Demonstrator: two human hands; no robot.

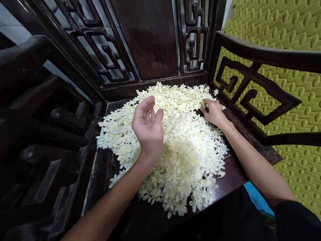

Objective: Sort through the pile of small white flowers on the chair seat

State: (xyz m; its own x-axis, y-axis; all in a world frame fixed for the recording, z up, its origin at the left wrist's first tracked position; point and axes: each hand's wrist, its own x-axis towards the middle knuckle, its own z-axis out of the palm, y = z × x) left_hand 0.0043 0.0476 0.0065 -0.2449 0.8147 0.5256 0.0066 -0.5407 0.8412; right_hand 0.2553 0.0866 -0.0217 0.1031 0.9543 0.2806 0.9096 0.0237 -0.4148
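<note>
A: Start at the left; what is there?

B: A dark, carved wooden left armrest (32, 47); then the bare left hand (149, 125), raised palm-up over the middle of the flowers, fingers loosely curled into a half-open cup; I see nothing in it.

A: And the flowers themselves?

B: A loose heap of small white flowers with pale yellow centres (173, 107), whether real or artificial I cannot tell; it lies on the dark, glossy wooden seat (234, 170), spreading from near the back edge to the front edge; single blooms point every way, so it shows no one long axis.

A: Which hand is nearer to it?

B: The bare right hand (213, 112); it is down at the heap's right margin, toward the seat's back right corner, fingers bent and fairly narrow; whether they pinch a bloom I cannot tell; the heap lies mostly to its left, and beneath the left hand.

A: Farther right?

B: A dark wooden right armrest with angular openwork (258, 67); beyond it, a yellow-green embossed covering (283, 23).
</note>
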